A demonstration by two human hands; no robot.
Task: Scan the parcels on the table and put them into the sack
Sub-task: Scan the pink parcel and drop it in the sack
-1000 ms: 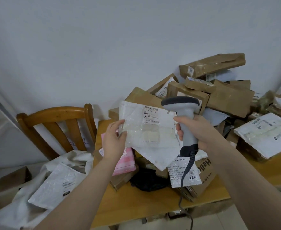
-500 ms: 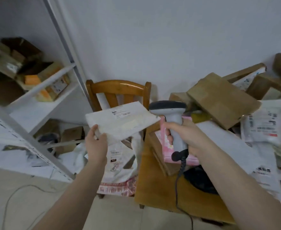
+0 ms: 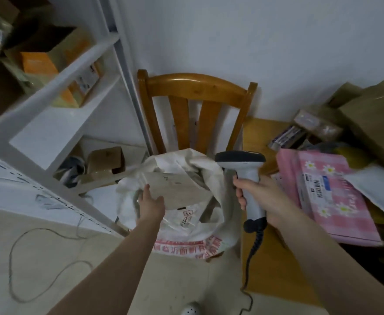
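Note:
A flat white parcel lies tilted in the mouth of the white sack, which sits on the floor in front of a chair. My left hand hovers at the parcel's near-left edge with its fingers stretched out; whether it still touches the parcel is unclear. My right hand grips the handle of the grey barcode scanner, held upright beside the sack at the table's left edge. A pink flowered parcel with a barcode label lies on the wooden table.
A wooden chair stands behind the sack against the wall. White metal shelving with boxes fills the left side. Brown cardboard parcels pile up at the table's right. A loose cable lies on the floor.
My left hand carried the white parcel down and left from in front of the scanner into the sack's mouth and opened. My view swung left and down towards the sack.

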